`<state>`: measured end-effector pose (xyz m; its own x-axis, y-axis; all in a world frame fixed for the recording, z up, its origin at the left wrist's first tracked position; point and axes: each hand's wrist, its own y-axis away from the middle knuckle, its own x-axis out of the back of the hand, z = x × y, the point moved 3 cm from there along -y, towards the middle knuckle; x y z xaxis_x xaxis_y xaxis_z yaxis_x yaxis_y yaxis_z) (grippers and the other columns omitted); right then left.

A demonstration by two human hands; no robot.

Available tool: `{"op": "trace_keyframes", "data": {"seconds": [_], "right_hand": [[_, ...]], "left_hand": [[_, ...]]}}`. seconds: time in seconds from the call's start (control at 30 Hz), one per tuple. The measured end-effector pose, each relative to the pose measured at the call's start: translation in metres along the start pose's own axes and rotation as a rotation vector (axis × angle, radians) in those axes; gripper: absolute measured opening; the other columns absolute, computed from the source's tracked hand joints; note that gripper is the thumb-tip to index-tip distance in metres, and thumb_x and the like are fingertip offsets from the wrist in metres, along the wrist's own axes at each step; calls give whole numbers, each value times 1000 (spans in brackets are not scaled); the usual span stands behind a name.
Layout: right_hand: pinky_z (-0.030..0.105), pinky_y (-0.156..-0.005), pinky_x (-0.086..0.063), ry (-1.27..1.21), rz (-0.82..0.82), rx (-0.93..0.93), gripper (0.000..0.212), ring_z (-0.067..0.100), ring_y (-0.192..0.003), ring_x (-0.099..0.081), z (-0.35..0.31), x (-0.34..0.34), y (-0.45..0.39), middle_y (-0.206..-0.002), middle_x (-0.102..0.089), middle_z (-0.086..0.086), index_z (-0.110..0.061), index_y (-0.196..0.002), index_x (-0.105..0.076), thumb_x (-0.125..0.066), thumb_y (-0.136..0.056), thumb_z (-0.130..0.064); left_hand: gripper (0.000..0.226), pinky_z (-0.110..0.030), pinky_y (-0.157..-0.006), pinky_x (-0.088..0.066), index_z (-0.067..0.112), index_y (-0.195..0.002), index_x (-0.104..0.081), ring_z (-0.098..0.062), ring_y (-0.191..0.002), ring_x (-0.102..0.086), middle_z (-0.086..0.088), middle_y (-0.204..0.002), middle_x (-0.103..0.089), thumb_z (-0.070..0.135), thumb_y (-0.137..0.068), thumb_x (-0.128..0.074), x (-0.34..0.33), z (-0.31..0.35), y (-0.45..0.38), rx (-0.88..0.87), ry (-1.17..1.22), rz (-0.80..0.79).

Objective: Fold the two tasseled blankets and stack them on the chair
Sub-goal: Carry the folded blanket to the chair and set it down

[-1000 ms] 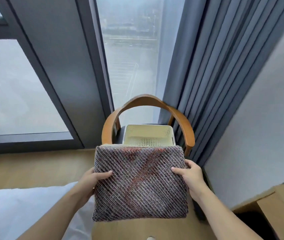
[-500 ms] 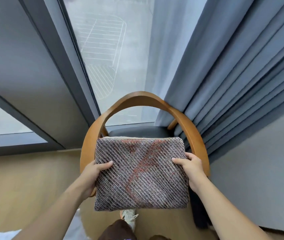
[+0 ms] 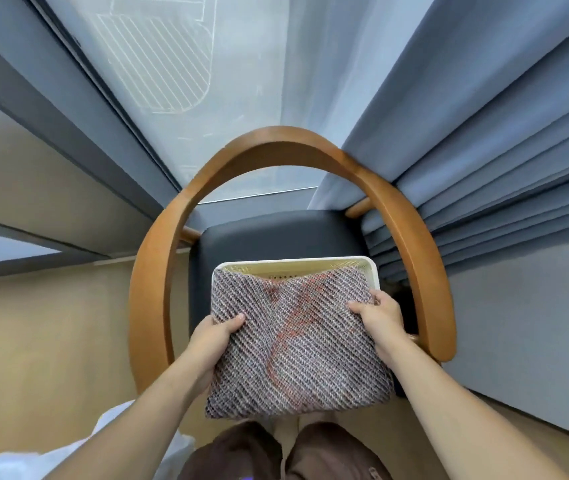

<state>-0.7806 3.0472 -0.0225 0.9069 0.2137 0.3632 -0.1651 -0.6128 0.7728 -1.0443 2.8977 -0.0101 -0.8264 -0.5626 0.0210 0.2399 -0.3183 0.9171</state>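
Both hands have a grip on the folded blanket [image 3: 298, 344], one on each side. Left hand [image 3: 215, 336] clamps the left edge, thumb lying flat across the top of the weave, the other fingers tucked out of sight underneath. Right hand [image 3: 381, 318] pinches the right edge the same way, thumb on top, knuckles curled round the fold. Neither grip is wide; both are closed on the cloth.

That blanket is a thick grey-brown knit square with a reddish streak through the middle, and it hangs over the front of the chair [image 3: 425, 244], its far edge reaching over a cream plastic basket [image 3: 374, 268]. Whether the cloth touches the basket rim, I cannot tell. No tassels showing from here.

Basket sits on the dark seat cushion [image 3: 276, 237], toward the front and right. Round the seat sweeps the chair's curved wooden back and arm rail, closing in on both sides of the hands. Grey curtain [image 3: 483, 133] presses against the rail at the right. Window [image 3: 224, 81] behind, tan floor [image 3: 51, 323] to the left, a white sheet [image 3: 16, 462] in the near left corner, and the person's brown-clad knees [image 3: 328, 452] just below the blanket.
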Motion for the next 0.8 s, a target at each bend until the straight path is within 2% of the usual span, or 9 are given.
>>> {"op": "trace_keyframes", "data": {"seconds": [0.1,0.2,0.4,0.47,0.5,0.57,0.63,0.7,0.8], "right_hand": [[48,-100,-55,69,63,75,50,20,-104,-70,2,-8,-22,-114,-74,-6,-28,-129,-66,-76,-81,-23],[42,-104,-53,71,86,179,44,17,-109,-69,0,-15,-37,-118,-73,-4,-22,-130,-68,-73,-87,-13],[37,-116,-41,174,-26,306,58,17,-132,-56,16,-23,-59,-141,-60,-1,-15,-150,-49,-68,-95,-15],[39,-117,-39,334,-39,307,65,21,-136,-52,24,-27,-56,-149,-56,2,-20,-155,-42,-68,-95,-23],[40,-115,-39,441,28,372,63,27,-135,-52,28,-27,-51,-147,-57,7,-18,-153,-44,-67,-95,-24],[47,-110,-39,689,216,747,51,40,-130,-54,34,-34,-31,-140,-58,20,-6,-141,-57,-66,-92,-15],[54,-113,-37,946,140,1174,48,45,-134,-49,50,-57,-18,-143,-55,26,-5,-136,-63,-65,-90,-19],[57,-121,-25,1231,-39,1217,61,42,-147,-35,61,-74,-36,-159,-40,23,-12,-148,-53,-59,-94,-40],[53,-127,-6,1438,-80,977,78,35,-157,-15,73,-77,-86,-170,-16,15,-20,-162,-26,-37,-98,-64]], "left_hand": [[35,-50,-100,-51,23,-131,-55,-29,-111,-65,-3,-125,-67,33,-98,-63,-13,-6,-25,-26,-47,122],[33,-56,-105,-48,24,-128,-56,-28,-115,-63,-1,-127,-66,38,-98,-60,-18,-12,-46,-96,-157,289],[32,-37,-98,-41,18,-125,-57,-27,-114,-59,-5,-123,-66,38,-100,-56,-33,-22,-64,-320,-399,501],[44,-40,-104,-40,17,-139,-50,-31,-126,-55,-8,-136,-61,32,-99,-60,-40,-23,-59,-392,-479,549],[55,-43,-111,-37,17,-148,-43,-31,-135,-49,-10,-146,-54,27,-98,-62,-44,-25,-54,-458,-520,572],[65,-50,-121,-28,12,-154,-39,-34,-148,-34,-16,-159,-39,20,-95,-64,-55,-31,-42,-782,-743,593],[64,-58,-122,-22,14,-152,-47,-40,-152,-25,-20,-163,-33,29,-92,-66,-69,-50,-43,-1108,-1107,480],[71,-59,-124,-14,24,-157,-38,-39,-156,-10,-15,-169,-19,53,-94,-56,-74,-67,-67,-1032,-1408,359],[87,-54,-126,-4,23,-163,-13,-32,-157,11,-13,-171,7,75,-95,-29,-60,-81,-120,-671,-1519,414]]}}
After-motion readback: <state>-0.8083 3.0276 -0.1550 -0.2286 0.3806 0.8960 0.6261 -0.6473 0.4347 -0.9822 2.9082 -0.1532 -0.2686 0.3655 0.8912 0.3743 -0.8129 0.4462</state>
